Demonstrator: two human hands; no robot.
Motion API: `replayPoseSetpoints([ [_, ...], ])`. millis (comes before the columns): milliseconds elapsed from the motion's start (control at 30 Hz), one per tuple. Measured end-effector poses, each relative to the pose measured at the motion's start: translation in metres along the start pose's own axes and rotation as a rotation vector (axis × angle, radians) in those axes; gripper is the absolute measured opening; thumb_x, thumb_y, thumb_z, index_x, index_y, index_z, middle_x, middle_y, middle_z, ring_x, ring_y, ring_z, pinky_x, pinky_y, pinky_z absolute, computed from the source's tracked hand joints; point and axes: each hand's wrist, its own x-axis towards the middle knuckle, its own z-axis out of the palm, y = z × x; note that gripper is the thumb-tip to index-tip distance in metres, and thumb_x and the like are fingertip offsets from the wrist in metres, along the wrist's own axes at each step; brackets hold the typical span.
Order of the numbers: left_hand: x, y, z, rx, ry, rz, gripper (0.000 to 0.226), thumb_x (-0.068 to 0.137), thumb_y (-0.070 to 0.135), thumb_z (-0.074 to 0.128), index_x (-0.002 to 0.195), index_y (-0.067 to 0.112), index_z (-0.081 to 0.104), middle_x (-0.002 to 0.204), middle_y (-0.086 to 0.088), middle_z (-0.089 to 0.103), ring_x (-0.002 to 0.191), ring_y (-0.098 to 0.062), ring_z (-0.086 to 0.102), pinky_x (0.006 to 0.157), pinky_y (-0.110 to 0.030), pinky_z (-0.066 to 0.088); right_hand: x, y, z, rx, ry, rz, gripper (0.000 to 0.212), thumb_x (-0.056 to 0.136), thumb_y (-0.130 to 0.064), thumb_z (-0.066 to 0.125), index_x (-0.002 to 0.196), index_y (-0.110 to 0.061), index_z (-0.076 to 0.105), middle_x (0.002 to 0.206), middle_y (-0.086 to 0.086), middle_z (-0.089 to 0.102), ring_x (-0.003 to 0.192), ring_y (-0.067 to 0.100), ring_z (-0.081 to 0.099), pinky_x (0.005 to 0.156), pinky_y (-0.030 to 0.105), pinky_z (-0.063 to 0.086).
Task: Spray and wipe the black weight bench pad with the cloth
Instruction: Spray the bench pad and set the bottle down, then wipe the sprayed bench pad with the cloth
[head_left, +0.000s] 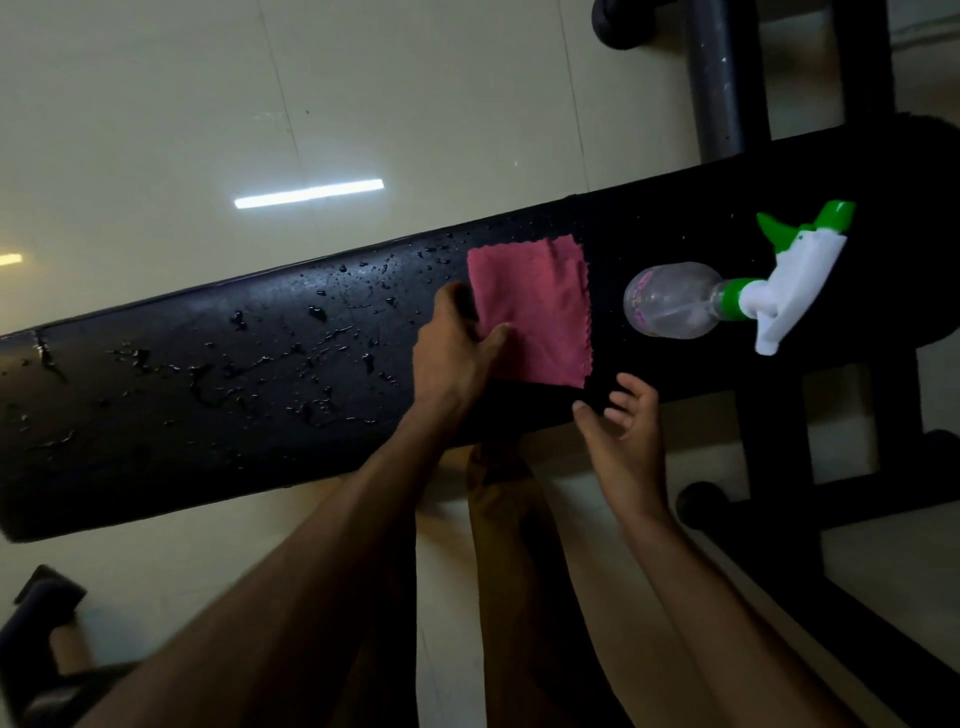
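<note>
The black weight bench pad (218, 395) runs across the view, its left and middle parts speckled with spray droplets. A pink cloth (540, 312) lies flat on the pad right of centre. My left hand (454, 348) pinches the cloth's left edge, thumb on top of it. My right hand (623, 431) hovers at the pad's near edge just below the cloth's right corner, fingers apart and holding nothing. A clear spray bottle (675, 299) with a white and green trigger head lies on its side on the pad, to the right of the cloth.
The bench's dark metal frame (779, 467) and upright post (727, 88) stand at the right. Pale tiled floor (208, 130) surrounds the bench. My bare foot (498, 483) is on the floor under the pad's near edge. A dark object (41, 613) sits at lower left.
</note>
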Motion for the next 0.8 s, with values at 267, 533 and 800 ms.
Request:
replayPoseSetpoints([
  [267,-0.008,0.015,-0.034,-0.257,-0.055,-0.021,0.055,0.090,0.017,0.065,0.140,0.028,0.045,0.095,-0.007,0.067,0.090,-0.027,0.069,0.078,-0.049,0.061,-0.017,-0.049,0.036,-0.136,-0.030,-0.100,0.056,0.092,-0.017,0.066,0.142,-0.025,0.042,0.144,0.002,0.042,0.123,0.012,0.048,0.091,0.021,0.045],
  [533,-0.017,-0.056,-0.120,-0.215,0.108,-0.172,0.045,0.091,0.025,0.069,0.131,0.022,0.049,0.092,0.007,0.060,0.082,-0.009,0.064,0.083,-0.043,0.061,-0.046,-0.074,0.084,-0.469,-0.192,-0.406,0.051,0.092,-0.019,0.065,0.140,-0.020,0.048,0.145,0.003,0.041,0.128,0.018,0.047,0.094,0.015,0.038],
  [800,-0.036,-0.167,-0.178,0.369,0.351,0.027,0.053,0.096,0.035,0.058,0.145,0.019,0.042,0.145,-0.006,0.047,0.135,-0.020,0.043,0.112,-0.036,0.038,-0.054,-0.074,0.185,-0.948,-0.426,-0.774,0.073,0.097,-0.048,0.052,0.159,-0.028,0.019,0.168,0.011,0.009,0.154,0.031,0.002,0.124,0.053,0.006],
])
